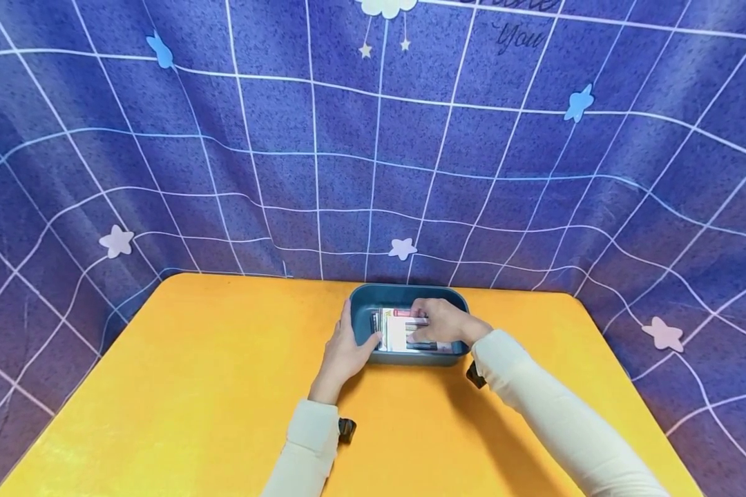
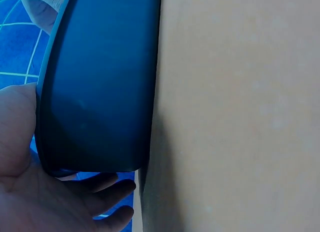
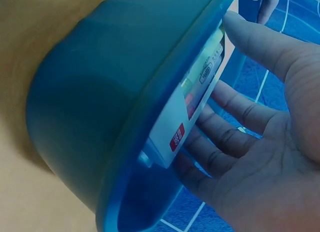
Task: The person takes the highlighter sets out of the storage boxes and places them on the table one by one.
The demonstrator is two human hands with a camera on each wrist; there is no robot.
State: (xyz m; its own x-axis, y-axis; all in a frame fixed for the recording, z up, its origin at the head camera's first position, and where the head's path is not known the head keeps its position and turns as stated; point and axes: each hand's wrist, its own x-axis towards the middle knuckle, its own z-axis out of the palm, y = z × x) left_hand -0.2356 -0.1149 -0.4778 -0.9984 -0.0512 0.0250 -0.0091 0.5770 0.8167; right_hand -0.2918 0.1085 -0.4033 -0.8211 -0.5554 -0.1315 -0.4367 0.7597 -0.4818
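Observation:
A dark teal bin (image 1: 404,359) stands upright on the table, with several small packs in it. My left hand (image 1: 343,355) holds its left end, fingers along the outside and thumb over the rim. In the left wrist view, that hand (image 2: 55,192) wraps the end of the bin (image 2: 100,81). My right hand (image 1: 443,322) reaches in from the right and grips a white box (image 3: 167,124) with a red label and a window showing pastel-coloured contents. Its thumb is near the box's upper edge, the other fingers (image 3: 220,147) along the far side.
The yellow table (image 1: 193,386) extends to both sides and in front of the bin. Behind it hangs a blue curtain (image 1: 342,179) with white grid lines and stars, close to the bin's back. Flat packs (image 1: 376,323) stand on edge near my left thumb.

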